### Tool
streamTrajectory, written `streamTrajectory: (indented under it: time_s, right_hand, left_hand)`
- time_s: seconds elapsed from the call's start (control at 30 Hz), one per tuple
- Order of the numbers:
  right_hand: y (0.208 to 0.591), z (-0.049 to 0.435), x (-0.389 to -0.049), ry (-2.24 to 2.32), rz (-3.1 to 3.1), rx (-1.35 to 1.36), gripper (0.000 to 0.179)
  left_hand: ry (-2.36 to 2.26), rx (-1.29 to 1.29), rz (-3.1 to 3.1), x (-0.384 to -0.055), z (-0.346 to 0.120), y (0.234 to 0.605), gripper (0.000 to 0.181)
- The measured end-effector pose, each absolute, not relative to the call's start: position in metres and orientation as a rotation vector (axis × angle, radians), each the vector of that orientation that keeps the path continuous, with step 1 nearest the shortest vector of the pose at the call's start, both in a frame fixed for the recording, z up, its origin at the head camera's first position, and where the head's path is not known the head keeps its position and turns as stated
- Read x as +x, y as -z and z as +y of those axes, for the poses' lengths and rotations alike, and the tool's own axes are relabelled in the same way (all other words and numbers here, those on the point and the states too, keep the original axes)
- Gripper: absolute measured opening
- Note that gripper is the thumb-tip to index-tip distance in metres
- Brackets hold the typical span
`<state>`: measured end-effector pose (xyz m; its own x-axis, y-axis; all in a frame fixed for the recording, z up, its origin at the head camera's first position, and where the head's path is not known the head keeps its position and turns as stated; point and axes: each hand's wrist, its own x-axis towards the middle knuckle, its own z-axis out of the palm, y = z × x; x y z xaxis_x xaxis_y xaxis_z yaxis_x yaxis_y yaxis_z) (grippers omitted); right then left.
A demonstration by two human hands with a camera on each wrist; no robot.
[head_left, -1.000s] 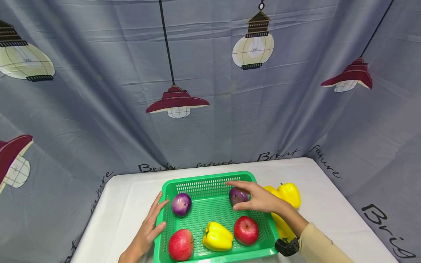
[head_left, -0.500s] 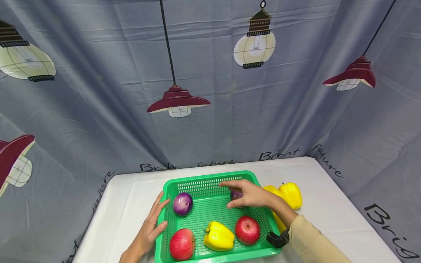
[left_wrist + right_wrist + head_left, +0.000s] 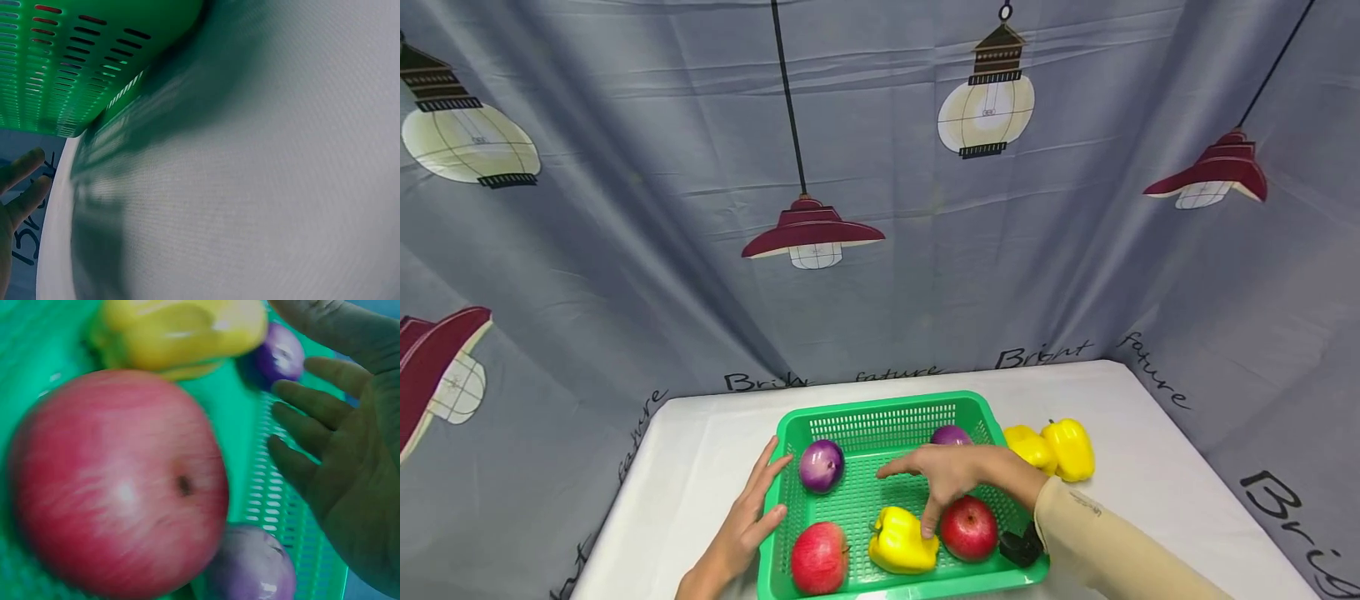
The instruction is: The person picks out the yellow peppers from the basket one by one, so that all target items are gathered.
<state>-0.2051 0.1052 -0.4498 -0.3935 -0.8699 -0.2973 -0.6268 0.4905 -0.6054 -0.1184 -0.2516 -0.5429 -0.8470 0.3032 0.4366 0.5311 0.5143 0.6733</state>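
A green plastic basket (image 3: 880, 406) stands on the white table. My right hand (image 3: 953, 473) reaches over it with fingers spread, holding nothing. Its thumb comes near a yellow bell pepper (image 3: 895, 546) and a red apple (image 3: 972, 533); the right wrist view shows a gap between palm and apple (image 3: 119, 487). Partly behind this hand is a round purple onion-like vegetable (image 3: 951, 435). Another purple one (image 3: 822, 467) lies at the basket's left, above a second apple (image 3: 818, 560). My left hand (image 3: 741, 521) is beside the basket's left rim, fingers extended; whether it touches is unclear.
Outside the basket on the right, yellow bell peppers (image 3: 1070, 450) lie on the table (image 3: 1157, 492). My right forearm partly covers that side. A grey curtain (image 3: 880, 325) printed with lamps hangs behind and around the table.
My right hand has moved from the right purple vegetable toward the near side, over the apple and pepper. That vegetable stays in the basket. My left hand has hardly moved.
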Motion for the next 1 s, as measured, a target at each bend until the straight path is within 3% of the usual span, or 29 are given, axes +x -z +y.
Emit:
streamTrajectory:
  time_s: [0.57, 1.0]
  right_hand:
    - [0.445, 0.087, -0.180, 0.130, 2.159, -1.694, 0.090]
    - [0.437, 0.072, -0.170, -0.329, 2.068, -1.803, 0.107]
  left_hand:
    - [1.244, -0.711, -2.468, -0.119, -0.249, 0.542, 0.063]
    - [1.239, -0.700, -2.484, -0.119, -0.248, 0.542, 0.063]
